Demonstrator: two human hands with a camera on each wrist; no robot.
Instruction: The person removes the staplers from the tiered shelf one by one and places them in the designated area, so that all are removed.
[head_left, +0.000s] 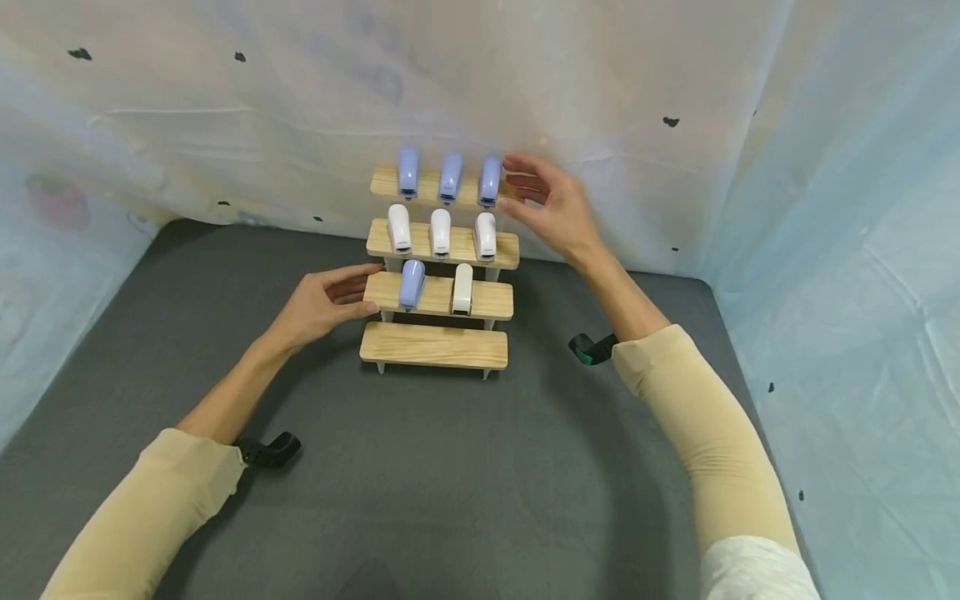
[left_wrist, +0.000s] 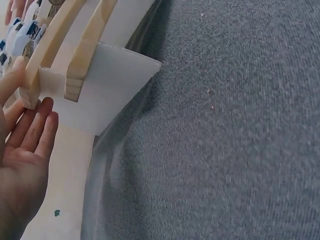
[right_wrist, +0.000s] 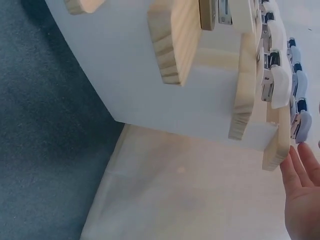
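A tiered display stand with light wooden boards and translucent side panels stands against the curtain. Three periwinkle-blue staplers line its top board, and three white staplers the board below. Lower down sit one blue stapler and one cream stapler. With thumb in front and fingers behind, my left hand holds the left end of that lower board. My right hand holds the top board's right end the same way, its fingertips close beside the rightmost blue stapler.
Dark grey cloth covers the table under the stand. Pale patterned curtains hang behind and at both sides, close to the stand's back. A black wrist strap is on the left forearm, another on the right.
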